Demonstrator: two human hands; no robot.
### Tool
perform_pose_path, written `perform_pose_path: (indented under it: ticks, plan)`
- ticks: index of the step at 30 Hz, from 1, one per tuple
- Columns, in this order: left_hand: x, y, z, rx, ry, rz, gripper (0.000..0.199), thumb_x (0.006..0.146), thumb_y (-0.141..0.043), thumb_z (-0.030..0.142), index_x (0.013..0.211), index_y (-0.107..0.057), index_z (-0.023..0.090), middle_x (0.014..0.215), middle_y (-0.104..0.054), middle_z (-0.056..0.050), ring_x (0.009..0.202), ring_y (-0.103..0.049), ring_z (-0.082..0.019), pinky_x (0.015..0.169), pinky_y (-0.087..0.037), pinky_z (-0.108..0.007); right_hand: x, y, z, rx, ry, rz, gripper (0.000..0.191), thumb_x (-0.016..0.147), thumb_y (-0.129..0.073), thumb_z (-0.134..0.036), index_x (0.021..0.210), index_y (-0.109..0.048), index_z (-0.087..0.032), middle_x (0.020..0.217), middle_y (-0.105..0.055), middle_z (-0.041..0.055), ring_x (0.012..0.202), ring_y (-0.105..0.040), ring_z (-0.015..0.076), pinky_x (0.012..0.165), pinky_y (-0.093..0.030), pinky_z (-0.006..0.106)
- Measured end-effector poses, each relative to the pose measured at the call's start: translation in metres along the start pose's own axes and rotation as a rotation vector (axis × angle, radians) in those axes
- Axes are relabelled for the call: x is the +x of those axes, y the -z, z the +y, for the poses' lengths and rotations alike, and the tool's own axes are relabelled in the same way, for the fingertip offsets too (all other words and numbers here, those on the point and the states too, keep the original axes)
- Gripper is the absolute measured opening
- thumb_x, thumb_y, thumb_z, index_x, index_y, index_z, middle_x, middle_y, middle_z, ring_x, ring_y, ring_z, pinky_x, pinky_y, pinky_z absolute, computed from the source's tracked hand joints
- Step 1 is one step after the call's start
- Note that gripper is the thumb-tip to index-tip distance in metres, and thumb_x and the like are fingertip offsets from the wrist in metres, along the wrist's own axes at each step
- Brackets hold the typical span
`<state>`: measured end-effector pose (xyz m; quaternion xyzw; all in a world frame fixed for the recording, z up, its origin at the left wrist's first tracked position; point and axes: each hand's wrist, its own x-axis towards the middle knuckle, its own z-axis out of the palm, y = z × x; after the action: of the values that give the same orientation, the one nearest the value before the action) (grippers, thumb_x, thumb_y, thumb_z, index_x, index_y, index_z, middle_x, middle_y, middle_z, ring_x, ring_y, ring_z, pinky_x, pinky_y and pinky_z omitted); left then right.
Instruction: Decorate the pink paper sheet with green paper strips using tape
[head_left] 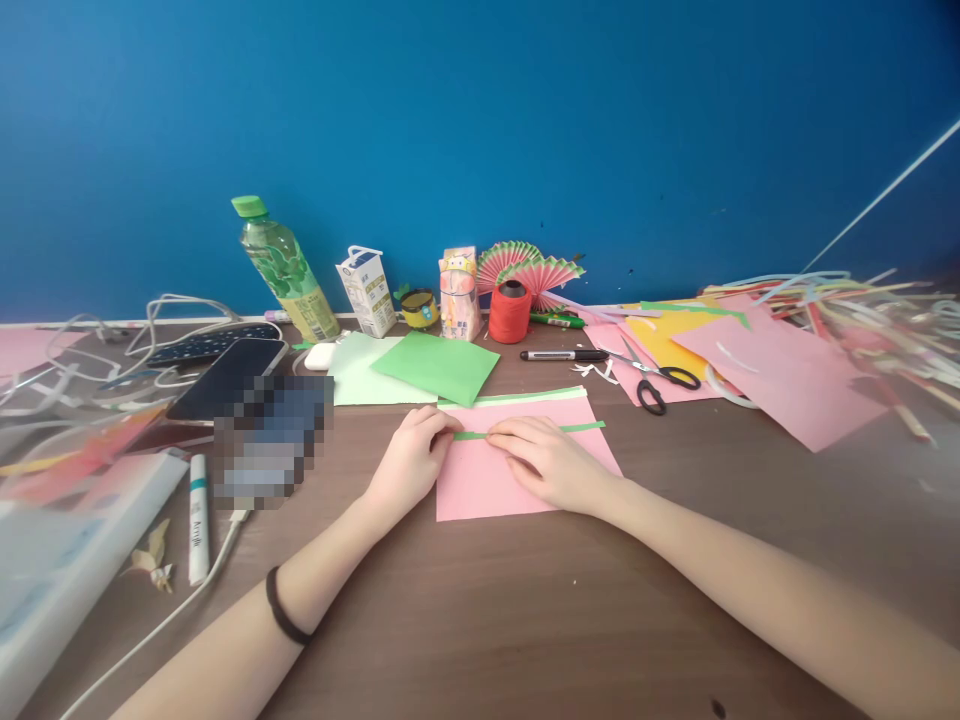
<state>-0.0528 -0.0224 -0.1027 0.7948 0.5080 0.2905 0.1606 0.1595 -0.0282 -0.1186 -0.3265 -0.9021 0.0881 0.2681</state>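
A pink sheet of paper (480,485) lies flat on the table, with a pale green and green band along its far edge. Across the sheet runs a thin green paper strip (583,428), its right end reaching past the sheet's edge. My left hand (411,455) is at the sheet's left edge, its fingers closed together on the strip's left end. Resting over the middle of the strip, my right hand (546,462) has its fingers pressed together on it. Just beyond the sheet lies a green paper (442,365), partly over a pale green paper (360,375).
Scissors (651,375) and a black marker (562,355) lie beyond my right hand. Red thread spool (510,315), cartons and a leaning bottle (289,270) stand along the blue wall. Phones, cables and a white marker (198,520) are at left; pink papers (787,370) and strips at right.
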Motion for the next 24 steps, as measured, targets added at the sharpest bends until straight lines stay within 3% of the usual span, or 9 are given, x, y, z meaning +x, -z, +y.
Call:
perform_pose_path:
  ticks: [24]
  plan:
    - [0.0004, 0.0035, -0.001, -0.032, 0.028, -0.012, 0.023, 0.076, -0.042, 0.008, 0.079, -0.061, 0.021, 0.085, -0.063, -0.002, 0.087, -0.056, -0.018, 0.079, -0.045, -0.031, 0.0011, 0.0013, -0.0014, -0.012, -0.002, -0.006, 0.036, 0.081, -0.041, -0.01, 0.111, -0.058, -0.018, 0.114, -0.061, 0.009, 0.106, -0.053, 0.0202, 0.089, -0.044, 0.041]
